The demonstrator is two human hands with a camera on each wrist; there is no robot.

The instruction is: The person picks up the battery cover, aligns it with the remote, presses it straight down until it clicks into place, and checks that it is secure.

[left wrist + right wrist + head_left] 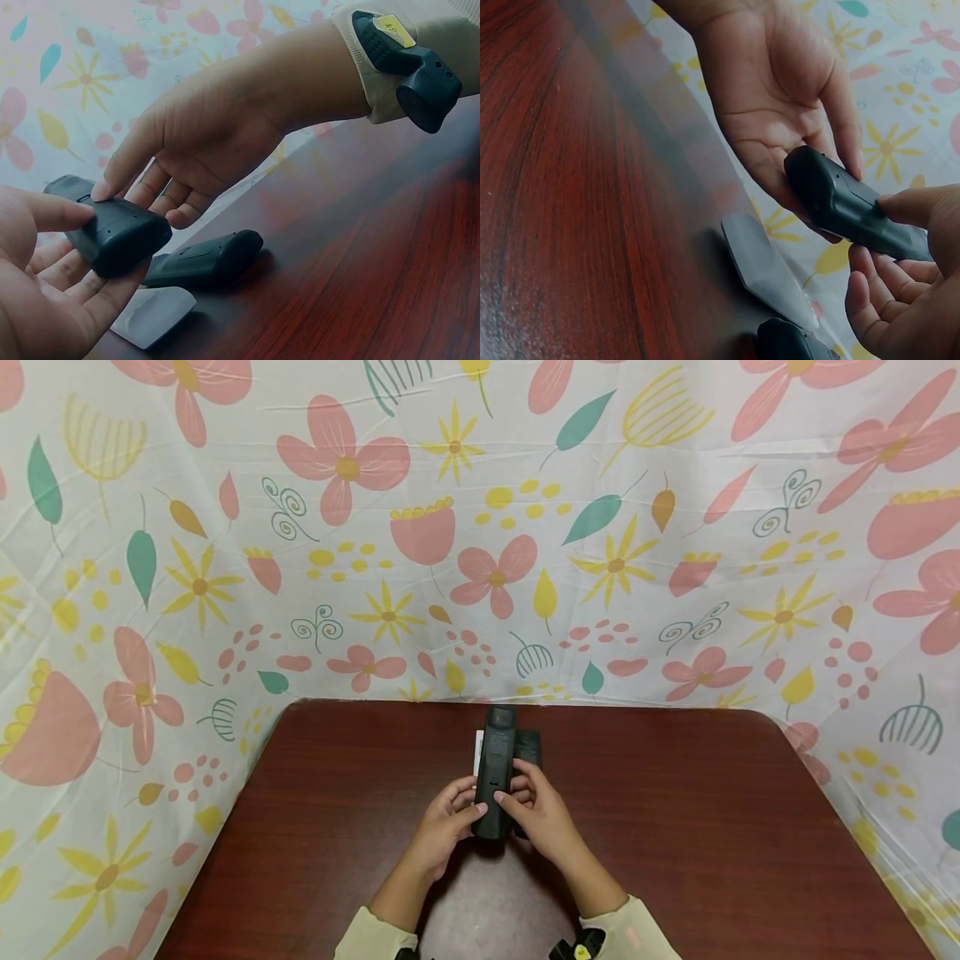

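A black handset (496,752), long with rounded ends, is held above the table with a panelled face up. My left hand (442,831) grips its near end, thumb on the edge and fingers underneath, as the left wrist view shows. My right hand (546,818) holds it from the other side. The right thumb presses the panel close to a small slot, with the fingers curled by its side. Below lie a second black handset (214,259) and a flat pale piece (154,315), both apart from the hands. The held handset's underside is hidden.
The dark red wooden table (360,768) spreads to both sides. Behind it hangs a flower-patterned cloth (495,635), close to the table's far edge. A black device (424,82) is strapped at the right sleeve cuff.
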